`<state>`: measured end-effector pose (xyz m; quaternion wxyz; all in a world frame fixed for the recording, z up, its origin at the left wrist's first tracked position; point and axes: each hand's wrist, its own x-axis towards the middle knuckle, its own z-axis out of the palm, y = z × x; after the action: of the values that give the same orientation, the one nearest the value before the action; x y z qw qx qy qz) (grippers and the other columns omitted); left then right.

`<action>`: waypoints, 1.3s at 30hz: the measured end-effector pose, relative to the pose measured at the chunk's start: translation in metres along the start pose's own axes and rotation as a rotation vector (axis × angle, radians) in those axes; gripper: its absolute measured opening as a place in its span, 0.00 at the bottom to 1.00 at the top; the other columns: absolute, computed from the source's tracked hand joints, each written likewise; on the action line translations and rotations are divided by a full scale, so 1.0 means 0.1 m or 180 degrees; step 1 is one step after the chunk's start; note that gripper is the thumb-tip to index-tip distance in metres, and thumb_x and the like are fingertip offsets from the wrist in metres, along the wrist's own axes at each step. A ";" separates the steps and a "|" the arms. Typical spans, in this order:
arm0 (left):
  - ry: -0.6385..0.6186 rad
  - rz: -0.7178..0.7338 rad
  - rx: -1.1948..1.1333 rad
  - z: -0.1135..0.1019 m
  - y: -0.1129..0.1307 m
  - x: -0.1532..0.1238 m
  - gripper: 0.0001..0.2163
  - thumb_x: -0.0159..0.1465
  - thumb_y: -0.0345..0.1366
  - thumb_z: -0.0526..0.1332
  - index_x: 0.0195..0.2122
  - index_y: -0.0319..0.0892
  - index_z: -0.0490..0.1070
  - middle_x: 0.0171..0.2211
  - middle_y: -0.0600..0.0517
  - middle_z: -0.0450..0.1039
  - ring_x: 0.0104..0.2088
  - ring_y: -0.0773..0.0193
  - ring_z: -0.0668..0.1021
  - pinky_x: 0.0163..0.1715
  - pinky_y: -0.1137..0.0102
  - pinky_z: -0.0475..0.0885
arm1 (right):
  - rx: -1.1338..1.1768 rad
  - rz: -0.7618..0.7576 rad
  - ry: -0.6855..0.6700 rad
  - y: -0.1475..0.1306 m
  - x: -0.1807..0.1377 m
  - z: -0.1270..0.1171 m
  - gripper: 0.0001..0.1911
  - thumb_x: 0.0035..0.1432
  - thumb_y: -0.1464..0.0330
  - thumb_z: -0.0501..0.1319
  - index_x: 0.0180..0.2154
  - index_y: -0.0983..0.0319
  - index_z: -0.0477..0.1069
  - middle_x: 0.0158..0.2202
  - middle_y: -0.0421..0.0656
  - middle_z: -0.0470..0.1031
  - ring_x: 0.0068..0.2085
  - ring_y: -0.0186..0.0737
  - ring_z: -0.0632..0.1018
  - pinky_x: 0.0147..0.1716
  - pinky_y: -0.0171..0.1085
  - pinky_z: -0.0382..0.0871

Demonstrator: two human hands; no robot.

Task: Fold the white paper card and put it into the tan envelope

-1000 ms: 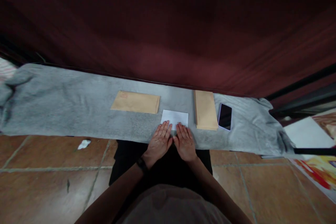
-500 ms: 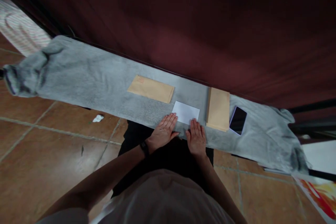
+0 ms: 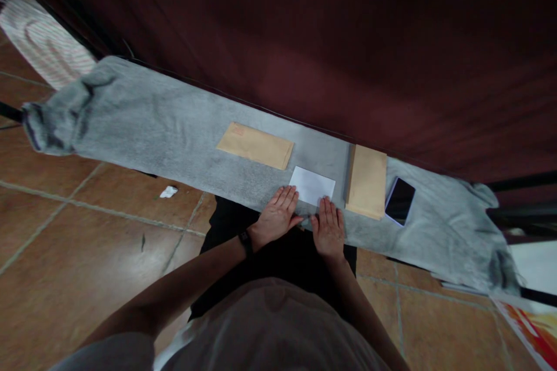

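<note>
While white rectangular paper sheet lies flat on soft grey cloth-draped worktop, left hand and right hand rest unclenched, fingers outstretched at sheet's near corners, gripping nothing. Light, even fingertip pressure probably best; soft surface could let sheet skid.

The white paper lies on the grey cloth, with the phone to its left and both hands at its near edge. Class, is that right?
No: the head view shows the phone to the right of the white paper, not the left. The rest stands.
</note>
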<state>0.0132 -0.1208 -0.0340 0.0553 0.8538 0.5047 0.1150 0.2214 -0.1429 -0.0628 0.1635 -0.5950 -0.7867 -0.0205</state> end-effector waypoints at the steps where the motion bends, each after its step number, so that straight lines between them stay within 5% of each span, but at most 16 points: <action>1: 0.0041 -0.0012 -0.0005 0.00 0.02 0.03 0.32 0.72 0.50 0.52 0.68 0.28 0.56 0.70 0.32 0.55 0.72 0.47 0.56 0.71 0.50 0.51 | 0.0006 0.0007 0.0019 0.00 0.00 0.00 0.31 0.75 0.60 0.45 0.72 0.68 0.49 0.71 0.55 0.56 0.70 0.52 0.61 0.68 0.55 0.51; 13: 0.0194 0.0194 -0.0308 0.15 0.29 0.51 0.26 0.75 0.42 0.44 0.70 0.36 0.56 0.71 0.42 0.56 0.72 0.56 0.57 0.71 0.55 0.52 | 0.0049 0.0089 0.0002 -0.04 0.03 -0.01 0.29 0.73 0.66 0.47 0.70 0.69 0.54 0.70 0.54 0.59 0.71 0.50 0.60 0.69 0.54 0.50; 19: 0.0217 0.0005 -0.0189 0.20 0.17 0.69 0.26 0.74 0.41 0.44 0.69 0.34 0.57 0.70 0.41 0.57 0.71 0.55 0.58 0.70 0.55 0.53 | 0.0032 0.0084 0.0039 -0.05 0.05 -0.04 0.28 0.73 0.63 0.49 0.69 0.69 0.57 0.70 0.54 0.59 0.70 0.51 0.62 0.69 0.54 0.50; 25: 0.0368 -0.0218 -0.0050 0.13 -0.12 0.57 0.28 0.73 0.43 0.47 0.70 0.33 0.56 0.70 0.39 0.57 0.71 0.51 0.58 0.70 0.51 0.54 | 0.0015 0.0148 -0.0010 -0.06 0.07 -0.07 0.30 0.73 0.62 0.50 0.71 0.67 0.53 0.70 0.52 0.58 0.70 0.50 0.62 0.69 0.53 0.52; 32: 0.0188 0.0038 0.0152 0.08 -0.29 0.38 0.26 0.72 0.44 0.49 0.67 0.36 0.60 0.67 0.37 0.62 0.69 0.48 0.63 0.66 0.50 0.62 | 0.0001 0.0230 0.0024 -0.07 0.08 -0.07 0.30 0.72 0.62 0.52 0.71 0.65 0.54 0.70 0.50 0.60 0.69 0.49 0.63 0.69 0.52 0.52; 39: -0.0121 0.0254 0.0418 0.16 -0.31 0.45 0.24 0.66 0.27 0.47 0.63 0.45 0.66 0.64 0.38 0.68 0.65 0.46 0.70 0.59 0.45 0.70 | 0.0129 0.0359 0.0076 -0.09 0.12 -0.10 0.28 0.72 0.62 0.53 0.69 0.65 0.58 0.69 0.49 0.62 0.67 0.48 0.66 0.68 0.50 0.53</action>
<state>0.0121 -0.0662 -0.0494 0.0041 0.8771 0.4756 0.0674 0.2122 -0.1362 -0.0487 0.1857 -0.6346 -0.7502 -0.0024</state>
